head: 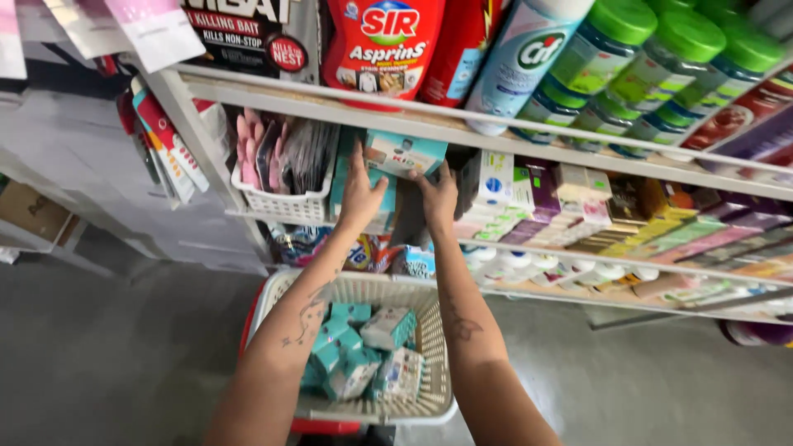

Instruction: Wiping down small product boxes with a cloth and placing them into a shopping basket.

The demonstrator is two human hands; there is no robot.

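Note:
Both my hands reach up to a shop shelf and hold a small teal-and-white box (405, 153) between them. My left hand (359, 192) grips its left side and my right hand (438, 196) its right side, just under the upper shelf board. More teal boxes (382, 202) are stacked on the shelf right behind my left hand. Below my forearms stands a white plastic basket (434, 330) with a red rim, holding several teal and white packets (355, 351).
A white mesh tray (285, 202) of dark and pink items sits left of my hands. Rows of small soap boxes (570, 206) fill the shelf to the right. Bottles with green caps (652, 58) and red packs (384, 45) stand on the upper shelf. Grey floor (107, 347) lies below.

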